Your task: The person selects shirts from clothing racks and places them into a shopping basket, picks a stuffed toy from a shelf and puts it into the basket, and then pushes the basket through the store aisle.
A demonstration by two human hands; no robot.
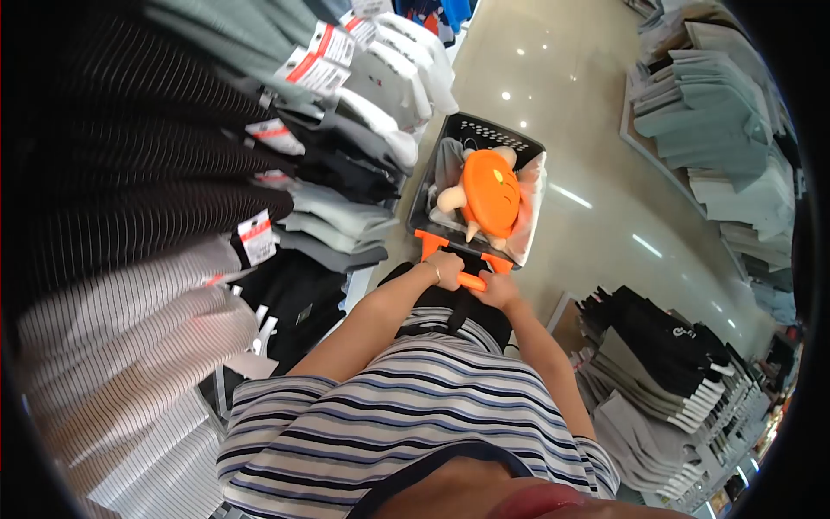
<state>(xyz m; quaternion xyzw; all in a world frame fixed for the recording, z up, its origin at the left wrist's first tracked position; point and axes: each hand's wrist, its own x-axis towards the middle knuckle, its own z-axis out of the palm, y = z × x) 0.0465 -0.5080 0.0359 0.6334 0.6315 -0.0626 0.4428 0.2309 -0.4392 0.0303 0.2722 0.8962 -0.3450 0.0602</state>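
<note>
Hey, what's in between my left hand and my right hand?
A short stretch of the orange handle shows between the left hand and the right hand, both gripping it, in the head view.

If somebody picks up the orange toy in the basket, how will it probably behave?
The toy looks stuffed and puffy, so it is probably soft and light for its size. Its stubby beige limbs may bend a little. Being rounded, it might rock when pushed.
</note>
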